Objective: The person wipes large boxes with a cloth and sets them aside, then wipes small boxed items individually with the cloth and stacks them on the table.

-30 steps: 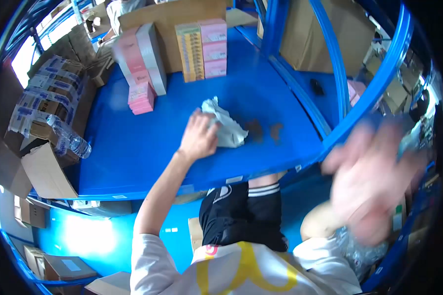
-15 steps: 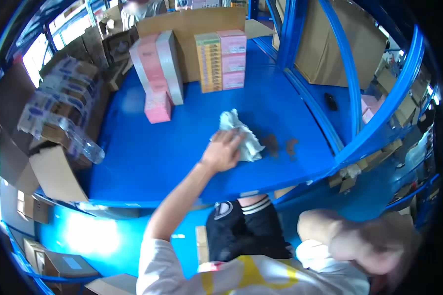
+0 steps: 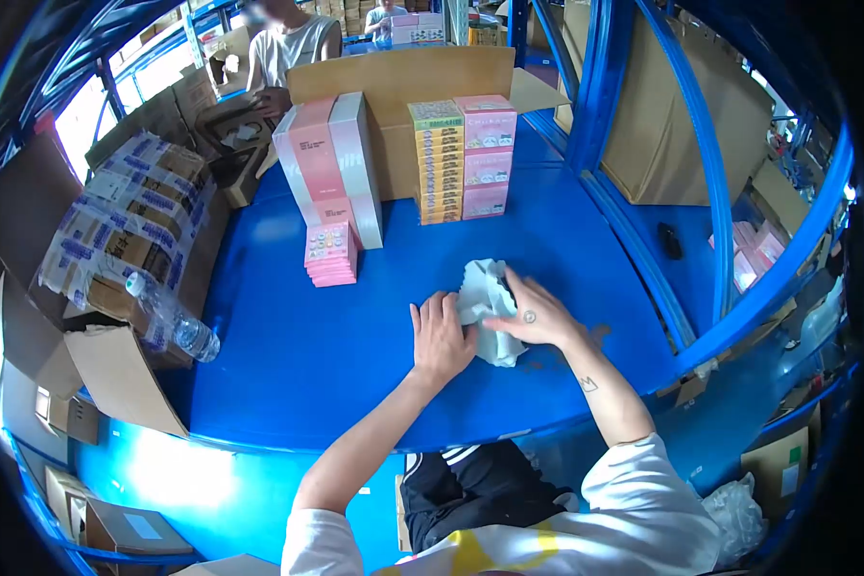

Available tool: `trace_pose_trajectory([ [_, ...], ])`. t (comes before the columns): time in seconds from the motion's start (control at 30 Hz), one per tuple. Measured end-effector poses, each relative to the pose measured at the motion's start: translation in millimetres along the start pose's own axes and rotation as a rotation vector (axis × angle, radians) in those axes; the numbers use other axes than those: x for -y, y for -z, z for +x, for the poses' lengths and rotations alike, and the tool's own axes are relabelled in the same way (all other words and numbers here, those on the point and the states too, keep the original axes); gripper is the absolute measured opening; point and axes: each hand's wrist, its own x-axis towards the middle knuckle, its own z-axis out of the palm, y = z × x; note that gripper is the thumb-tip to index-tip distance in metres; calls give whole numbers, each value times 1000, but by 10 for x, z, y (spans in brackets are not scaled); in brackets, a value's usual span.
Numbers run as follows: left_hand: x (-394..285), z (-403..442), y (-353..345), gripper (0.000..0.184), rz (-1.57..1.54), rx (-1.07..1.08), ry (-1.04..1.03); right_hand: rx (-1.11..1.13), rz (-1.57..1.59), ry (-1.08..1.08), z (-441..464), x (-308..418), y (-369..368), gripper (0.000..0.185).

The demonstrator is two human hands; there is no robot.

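A crumpled white cloth (image 3: 485, 286), perhaps paper, lies on the blue tabletop (image 3: 288, 384) between my two hands. My left hand (image 3: 442, 338) rests at its left side, fingers stretched out, with the thumb at the cloth's edge. From the right, my right hand (image 3: 540, 315) lies over the cloth, thumb and forefinger spread apart across it. Its other fingers are partly hidden. Brownish smears (image 3: 600, 334) show on the table beside and under my right forearm.
Pink and white boxes (image 3: 331, 173) stand at the back left, small pink boxes (image 3: 331, 254) before them. Yellow boxes (image 3: 439, 173) and pink boxes (image 3: 487, 158) are stacked behind the cloth. A plastic bottle (image 3: 175, 319) leans by an open carton at left. Another person (image 3: 293, 48) stands beyond.
My right hand has come from beside my body onto the cloth. My left hand has slid off the cloth's middle to its left edge. The view has shifted, showing more of the background.
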Motion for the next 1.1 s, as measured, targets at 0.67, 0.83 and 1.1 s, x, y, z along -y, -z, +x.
trace_pose_trajectory([
  [0.67, -189, 2015, 892, 24, 33, -274, -302, 215, 1778, -147, 670, -870, -306, 30],
  [0.83, 64, 2714, 767, 38, 524, -364, -392, 233, 1694, -193, 629, -787, -239, 28],
  [1.1, 134, 2822, 758, 40, 482, -325, -340, 115, 1868, -317, 676, -778, -244, 33],
])
